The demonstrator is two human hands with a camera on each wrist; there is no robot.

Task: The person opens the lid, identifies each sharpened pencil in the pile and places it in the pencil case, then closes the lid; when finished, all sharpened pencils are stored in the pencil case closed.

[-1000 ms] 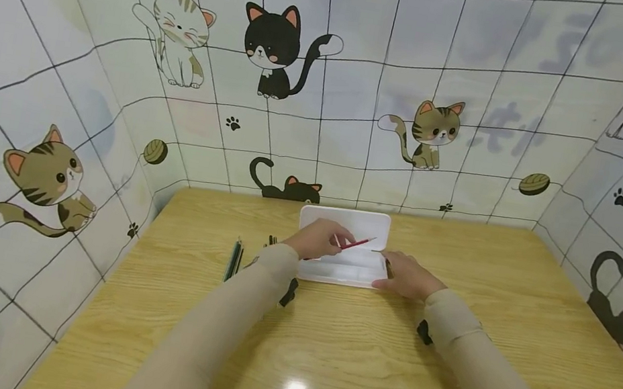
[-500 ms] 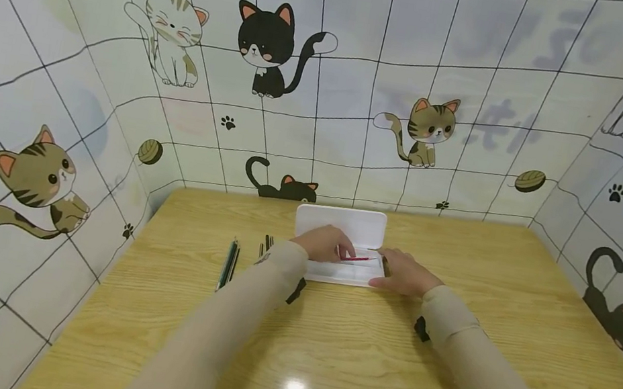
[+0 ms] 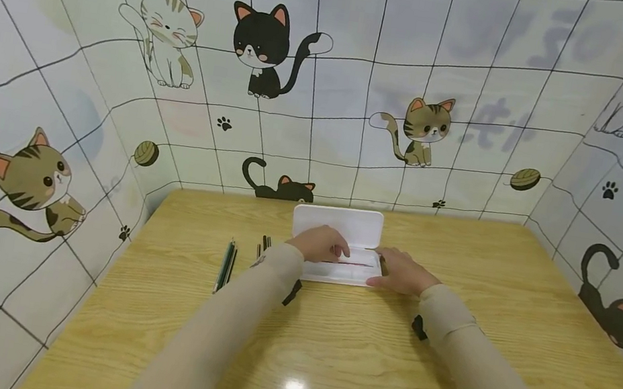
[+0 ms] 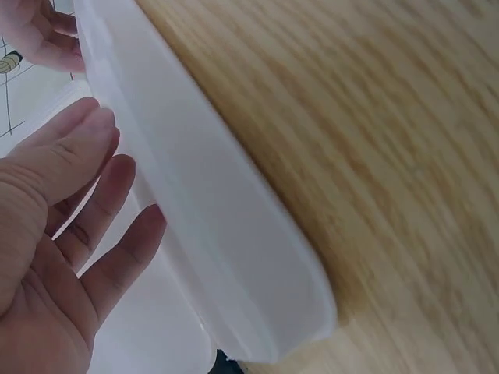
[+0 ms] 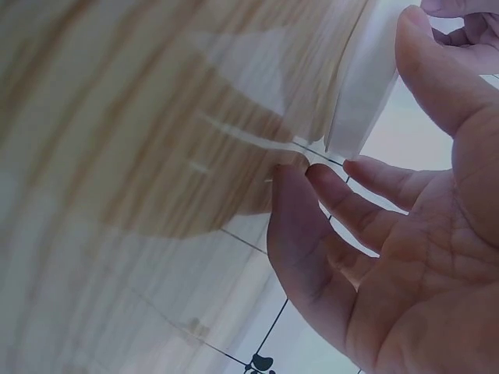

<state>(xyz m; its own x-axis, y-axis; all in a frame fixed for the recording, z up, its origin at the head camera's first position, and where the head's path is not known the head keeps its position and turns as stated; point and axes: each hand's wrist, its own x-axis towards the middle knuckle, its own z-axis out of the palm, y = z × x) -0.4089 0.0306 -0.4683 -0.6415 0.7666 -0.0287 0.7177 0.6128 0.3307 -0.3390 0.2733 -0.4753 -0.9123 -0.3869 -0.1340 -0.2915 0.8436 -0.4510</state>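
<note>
A white pencil case (image 3: 364,225) lies open on the table, its lid raised at the back. Inside the tray rests a slim red pencil (image 3: 355,265), partly hidden by my left hand (image 3: 320,245). That hand hovers over the tray. In the left wrist view its fingers (image 4: 109,191) are loosely bent with nothing between them, close to the case's wall (image 4: 226,210). My right hand (image 3: 404,274) holds the case's right end, thumb at the front edge and fingers at the end and back. The right wrist view shows its thumb (image 5: 429,70) against the case.
Left of the case lie several dark green pencils (image 3: 226,266) in a bundle. Several shorter dark sticks (image 3: 265,243) lie nearer, partly behind my left sleeve. The wood-grain table (image 3: 358,365) meets walls covered in a cat-print sheet (image 3: 352,92).
My left hand has lowered the red pencil from above the case into the tray and let go of it. The right hand stays at the case's right end.
</note>
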